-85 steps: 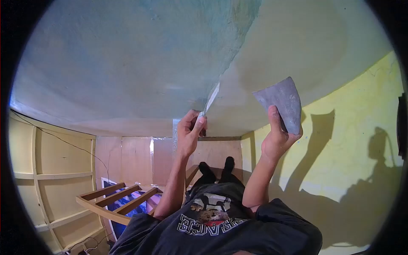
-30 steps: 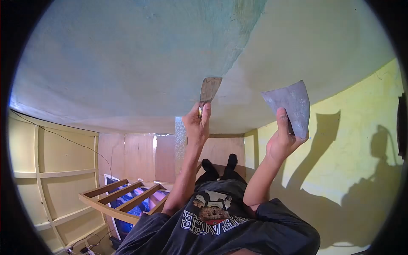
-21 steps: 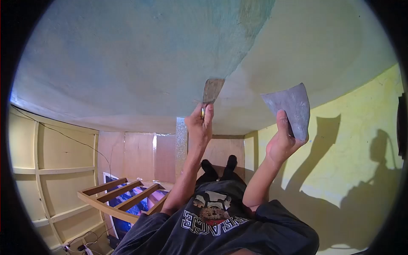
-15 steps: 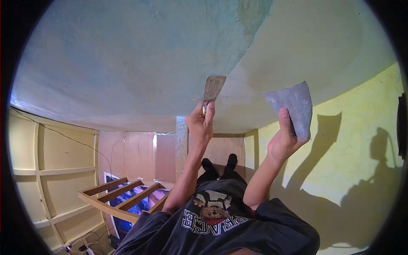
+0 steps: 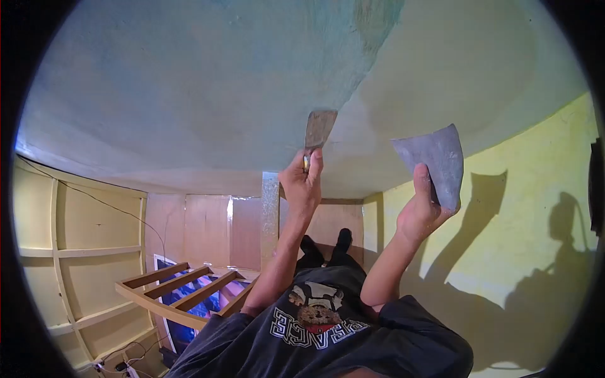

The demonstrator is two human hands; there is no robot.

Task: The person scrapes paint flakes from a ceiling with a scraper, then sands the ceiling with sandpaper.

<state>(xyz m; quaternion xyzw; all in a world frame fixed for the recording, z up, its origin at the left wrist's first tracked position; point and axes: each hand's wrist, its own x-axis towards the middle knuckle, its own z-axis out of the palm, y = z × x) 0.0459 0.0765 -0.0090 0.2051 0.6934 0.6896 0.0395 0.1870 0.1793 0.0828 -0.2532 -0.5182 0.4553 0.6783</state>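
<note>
My left hand [image 5: 302, 179] is closed around the handle of a putty knife [image 5: 321, 128], thumb pressed along it. The knife's worn blade points up and overlaps the big painted surface [image 5: 208, 94], close to the ragged line where bluish-green meets a paler coat. To the right, my right hand [image 5: 421, 213] grips a wide grey spreader plate [image 5: 435, 154] with a curved edge. Its thumb lies flat on the plate's face, and the fingers behind are hidden.
A yellow wall [image 5: 529, 252] with cast shadows stands at the right. Lower left are a slatted wooden frame [image 5: 164, 296], a colourful picture panel [image 5: 208, 301], a cream panelled wall [image 5: 94, 220] and cables [image 5: 126, 362]. My feet [image 5: 343, 238] show below.
My left hand and the putty knife have shifted slightly to the right and the blade a touch upward. My right hand and the grey spreader plate have barely moved.
</note>
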